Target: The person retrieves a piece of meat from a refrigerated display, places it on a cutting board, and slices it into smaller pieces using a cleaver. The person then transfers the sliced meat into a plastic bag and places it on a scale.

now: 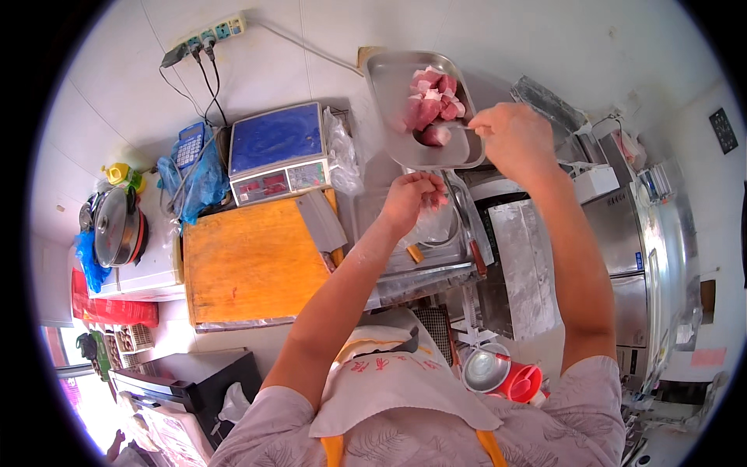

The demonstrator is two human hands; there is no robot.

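A steel tray (381,86) at the back holds several raw meat chunks (429,109), red with pale fat. One more chunk (437,136) lies nearer the front of the tray. My right hand (515,140) is over the tray's right rim. Its fingers pinch a thin, pale handle-like thing that reaches over the tray; its kind is unclear. My left hand (416,198) hovers just in front of the tray with curled fingers; whatever they may hold is hidden. Below it are a clear plastic bag (436,226) and a long tool with a wooden handle (476,257).
Left of my forearm, a cleaver (320,222) lies on a wooden cutting board (249,261). Behind the board stands a blue-topped scale (276,140). A lidded pan (117,229) is at far left. Below the counter are a metal pot (486,367) and a red container (520,383).
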